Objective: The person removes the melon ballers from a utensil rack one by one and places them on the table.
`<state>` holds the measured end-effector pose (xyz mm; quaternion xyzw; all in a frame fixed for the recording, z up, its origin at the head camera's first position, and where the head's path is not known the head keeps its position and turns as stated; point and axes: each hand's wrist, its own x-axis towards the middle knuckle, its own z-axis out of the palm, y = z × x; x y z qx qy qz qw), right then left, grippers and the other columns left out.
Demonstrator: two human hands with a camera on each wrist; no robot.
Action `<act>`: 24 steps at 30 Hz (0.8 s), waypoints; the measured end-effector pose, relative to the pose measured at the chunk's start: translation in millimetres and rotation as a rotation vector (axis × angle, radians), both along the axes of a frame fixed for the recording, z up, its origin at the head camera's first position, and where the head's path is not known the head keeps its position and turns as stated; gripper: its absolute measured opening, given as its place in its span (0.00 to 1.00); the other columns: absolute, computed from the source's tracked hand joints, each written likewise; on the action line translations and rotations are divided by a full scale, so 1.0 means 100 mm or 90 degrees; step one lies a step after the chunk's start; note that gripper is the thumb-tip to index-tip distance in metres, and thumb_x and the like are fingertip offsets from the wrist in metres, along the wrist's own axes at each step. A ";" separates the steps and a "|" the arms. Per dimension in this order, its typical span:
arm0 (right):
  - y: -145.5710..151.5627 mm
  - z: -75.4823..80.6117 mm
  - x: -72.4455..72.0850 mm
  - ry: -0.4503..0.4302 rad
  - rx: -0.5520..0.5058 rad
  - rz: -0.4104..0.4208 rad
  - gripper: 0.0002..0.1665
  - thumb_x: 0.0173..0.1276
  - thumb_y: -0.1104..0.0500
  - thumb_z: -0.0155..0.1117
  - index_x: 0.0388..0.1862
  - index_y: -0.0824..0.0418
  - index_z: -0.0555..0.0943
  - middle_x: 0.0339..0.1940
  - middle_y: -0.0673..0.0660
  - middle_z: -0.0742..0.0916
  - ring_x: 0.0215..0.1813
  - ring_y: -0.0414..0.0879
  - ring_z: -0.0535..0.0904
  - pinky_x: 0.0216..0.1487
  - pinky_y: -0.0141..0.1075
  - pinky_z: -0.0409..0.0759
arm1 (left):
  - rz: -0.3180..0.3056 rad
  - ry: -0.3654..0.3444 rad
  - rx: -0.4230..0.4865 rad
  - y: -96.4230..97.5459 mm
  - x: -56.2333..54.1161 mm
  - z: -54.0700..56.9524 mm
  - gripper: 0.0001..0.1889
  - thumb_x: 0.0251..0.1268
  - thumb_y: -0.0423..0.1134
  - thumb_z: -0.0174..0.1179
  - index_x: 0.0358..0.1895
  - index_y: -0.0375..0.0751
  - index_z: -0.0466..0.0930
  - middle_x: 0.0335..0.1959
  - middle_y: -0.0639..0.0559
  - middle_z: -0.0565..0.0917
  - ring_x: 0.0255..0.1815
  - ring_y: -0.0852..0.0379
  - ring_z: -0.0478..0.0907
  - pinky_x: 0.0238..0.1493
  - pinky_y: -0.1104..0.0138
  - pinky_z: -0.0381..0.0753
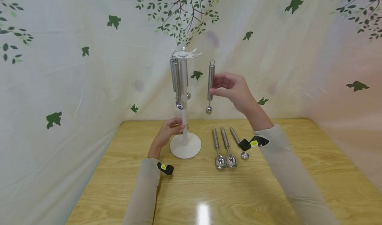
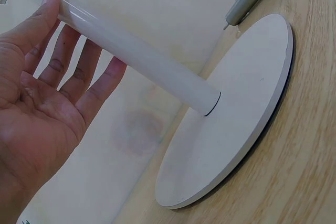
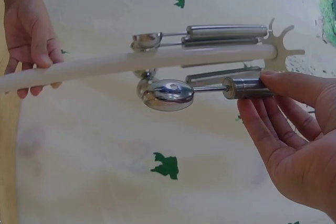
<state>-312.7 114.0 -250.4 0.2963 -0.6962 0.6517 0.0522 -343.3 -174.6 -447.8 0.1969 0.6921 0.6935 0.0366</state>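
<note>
My right hand (image 1: 234, 89) pinches a steel scoop (image 1: 211, 82) by its tubular handle, thumb on one side and fingers on the other. The scoop hangs bowl down, ring end up, just right of a white hook stand (image 1: 184, 117). Its rounded bowl (image 3: 169, 95) shows closely in the right wrist view. With thumb and fingertips, my left hand (image 1: 169, 131) holds the stand's pole (image 2: 142, 66) low down, above the round base (image 2: 231, 114). Several scoops (image 1: 176, 76) hang from the hooks on the stand's left and rear, partly behind the pole.
Two larger scoops (image 1: 220, 162) and a smaller scoop (image 1: 245, 155) lie on the wooden table (image 1: 191, 188), right of the base. My right wrist camera (image 1: 244, 144) overlaps the small one's handle. A pale leaf-printed curtain (image 1: 89, 85) stands behind the table.
</note>
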 end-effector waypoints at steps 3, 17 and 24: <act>0.14 -0.08 -0.02 -0.011 0.013 -0.014 0.21 0.63 0.71 0.73 0.55 0.64 0.83 0.43 0.48 0.90 0.46 0.43 0.86 0.52 0.30 0.86 | 0.000 -0.002 0.001 0.01 0.00 0.00 0.07 0.71 0.28 0.60 0.48 0.38 0.83 0.40 0.58 0.87 0.45 0.59 0.86 0.54 0.53 0.88; 0.77 -0.50 -0.14 -0.085 0.048 -0.091 0.20 0.64 0.69 0.72 0.55 0.62 0.83 0.41 0.44 0.90 0.45 0.39 0.86 0.50 0.28 0.86 | -0.014 0.016 -0.008 -0.01 0.01 -0.01 0.09 0.72 0.29 0.60 0.51 0.34 0.82 0.41 0.59 0.87 0.46 0.58 0.86 0.55 0.53 0.88; 1.08 -0.71 -0.19 -0.128 0.051 -0.099 0.20 0.64 0.68 0.73 0.55 0.63 0.83 0.40 0.44 0.90 0.44 0.39 0.87 0.49 0.29 0.87 | -0.014 0.014 0.000 -0.01 0.02 0.01 0.08 0.71 0.28 0.59 0.49 0.38 0.83 0.40 0.58 0.87 0.45 0.59 0.86 0.52 0.57 0.89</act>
